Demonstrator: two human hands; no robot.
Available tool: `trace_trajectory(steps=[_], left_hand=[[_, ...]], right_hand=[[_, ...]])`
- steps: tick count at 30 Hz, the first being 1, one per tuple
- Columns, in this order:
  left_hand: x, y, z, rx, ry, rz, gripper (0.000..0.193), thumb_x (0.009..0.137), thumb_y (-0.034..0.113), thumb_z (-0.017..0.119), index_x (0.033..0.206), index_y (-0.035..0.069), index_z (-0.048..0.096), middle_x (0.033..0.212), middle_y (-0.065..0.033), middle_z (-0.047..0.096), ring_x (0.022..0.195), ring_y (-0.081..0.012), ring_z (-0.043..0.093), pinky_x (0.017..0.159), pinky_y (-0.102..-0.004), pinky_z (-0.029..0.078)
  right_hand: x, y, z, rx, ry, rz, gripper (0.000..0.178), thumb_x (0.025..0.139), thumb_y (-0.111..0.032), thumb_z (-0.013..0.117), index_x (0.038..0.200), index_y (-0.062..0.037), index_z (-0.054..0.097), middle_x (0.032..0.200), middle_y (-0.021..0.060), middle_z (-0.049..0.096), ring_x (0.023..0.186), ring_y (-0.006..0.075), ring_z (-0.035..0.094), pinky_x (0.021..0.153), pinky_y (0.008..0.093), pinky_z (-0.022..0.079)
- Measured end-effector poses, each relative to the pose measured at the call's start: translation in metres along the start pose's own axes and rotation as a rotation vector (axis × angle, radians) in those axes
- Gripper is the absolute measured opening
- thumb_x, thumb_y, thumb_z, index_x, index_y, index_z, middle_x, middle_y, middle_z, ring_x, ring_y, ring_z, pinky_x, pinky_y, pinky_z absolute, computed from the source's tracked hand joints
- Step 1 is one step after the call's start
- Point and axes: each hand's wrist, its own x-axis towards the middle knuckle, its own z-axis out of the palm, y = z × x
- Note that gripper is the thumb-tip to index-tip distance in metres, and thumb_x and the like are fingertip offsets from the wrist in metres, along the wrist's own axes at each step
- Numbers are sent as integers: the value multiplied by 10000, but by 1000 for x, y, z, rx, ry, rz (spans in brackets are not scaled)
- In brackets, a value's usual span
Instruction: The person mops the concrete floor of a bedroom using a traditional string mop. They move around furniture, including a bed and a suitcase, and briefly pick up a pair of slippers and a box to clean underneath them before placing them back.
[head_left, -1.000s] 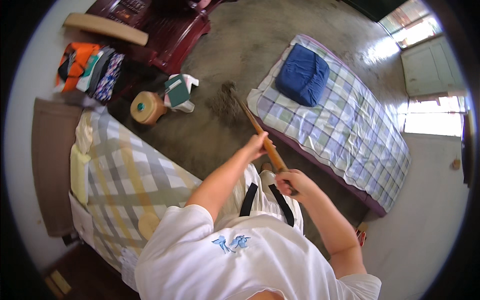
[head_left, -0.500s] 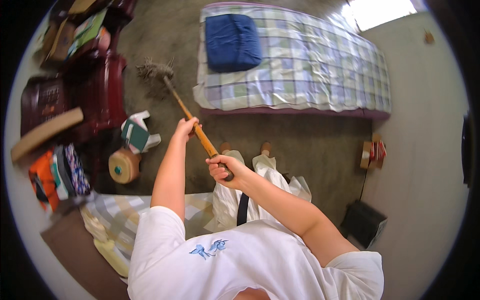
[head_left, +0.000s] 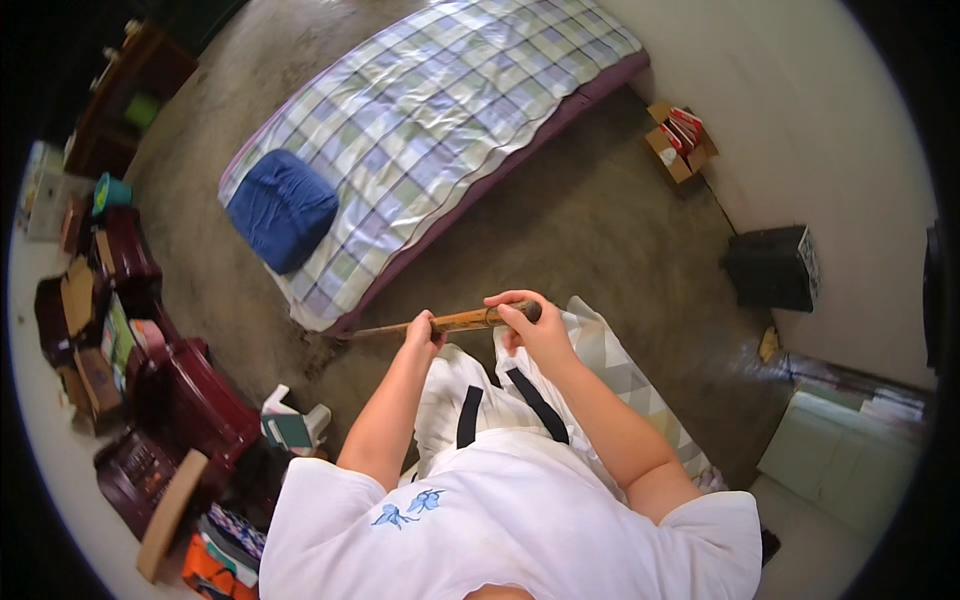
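Observation:
Both my hands grip a wooden broom handle [head_left: 462,320] that lies nearly level in front of me. My right hand [head_left: 528,322] closes on its upper end, and my left hand [head_left: 422,330] holds it lower down. The broom's head [head_left: 325,345] reaches the concrete floor at the near corner of a mattress [head_left: 440,130] with a checked sheet. I wear a white shirt and white trousers with dark straps.
A blue pillow [head_left: 282,208] lies on the mattress. Dark red wooden chairs [head_left: 180,395] and stacked clutter stand at the left. An open cardboard box [head_left: 678,140] and a black box [head_left: 775,268] sit by the wall at the right. Another patterned mattress edge [head_left: 625,375] lies behind my legs.
My view has turned, so the mattress has swung to the upper left. The broom handle has dropped from steep to nearly level, its head now at the mattress corner.

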Motion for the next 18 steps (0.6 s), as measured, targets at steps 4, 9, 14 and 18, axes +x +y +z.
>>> trace_trajectory(steps=[4, 9, 14, 18], left_hand=[[-16, -40, 99, -10, -116, -64, 103, 780, 131, 537, 745, 55, 476, 725, -77, 520, 644, -212, 565, 563, -322, 540], [-12, -74, 242, -39, -250, -142, 126, 827, 142, 542, 838, 21, 509, 832, -99, 559, 779, -239, 596, 715, -356, 555], [-9, -138, 369, 105, -333, -119, 151, 867, 196, 554, 870, 53, 507, 867, -77, 549, 815, -208, 558, 724, -334, 520], [-17, -176, 440, 249, -473, -129, 177, 876, 201, 549, 911, 38, 491, 866, -81, 540, 799, -214, 558, 718, -336, 512]], right_hand=[[25, -28, -93, -210, 195, -297, 122, 828, -116, 601, 828, 4, 622, 790, 42, 669, 669, 78, 579, 613, 237, 474], [61, -108, -209, -154, 271, -318, 95, 800, -76, 584, 805, 12, 620, 780, 56, 672, 707, 90, 593, 649, 234, 476], [43, -153, -322, -80, 438, -382, 67, 791, -61, 572, 774, -11, 612, 785, 40, 671, 459, 20, 422, 421, 176, 326], [14, -160, -378, -108, 605, -480, 42, 779, -39, 559, 754, -17, 584, 831, 67, 673, 471, 28, 420, 441, 183, 344]])
